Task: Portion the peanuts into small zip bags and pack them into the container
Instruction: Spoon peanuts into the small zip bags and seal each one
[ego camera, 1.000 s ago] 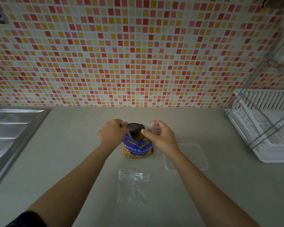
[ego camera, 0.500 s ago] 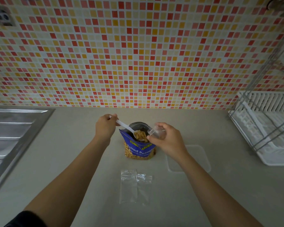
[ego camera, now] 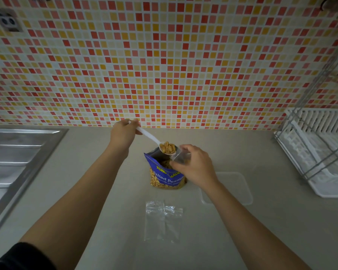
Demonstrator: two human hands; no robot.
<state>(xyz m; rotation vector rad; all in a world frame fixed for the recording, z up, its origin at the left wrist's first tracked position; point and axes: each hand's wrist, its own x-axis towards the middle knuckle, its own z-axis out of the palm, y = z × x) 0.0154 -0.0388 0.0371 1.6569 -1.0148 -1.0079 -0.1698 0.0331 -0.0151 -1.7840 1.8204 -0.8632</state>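
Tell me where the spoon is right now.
Mid-frame in the head view: the left hand holds the spoon, loaded with peanuts, over the open peanut bag, beside the zip bag in the right hand.

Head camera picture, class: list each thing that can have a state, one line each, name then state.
Peanut bag: open, upright.
Spoon: loaded with peanuts, held by left hand.
Small zip bag: held open by right hand.
Spare zip bags: flat, empty.
Container: empty.

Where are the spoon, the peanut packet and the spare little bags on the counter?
spoon point(ego camera: 167, 148): head view, on the bowl heaped with peanuts.
peanut packet point(ego camera: 167, 177): head view, on the blue front label.
spare zip bags point(ego camera: 163, 221): head view, on the middle of the clear flat bags.
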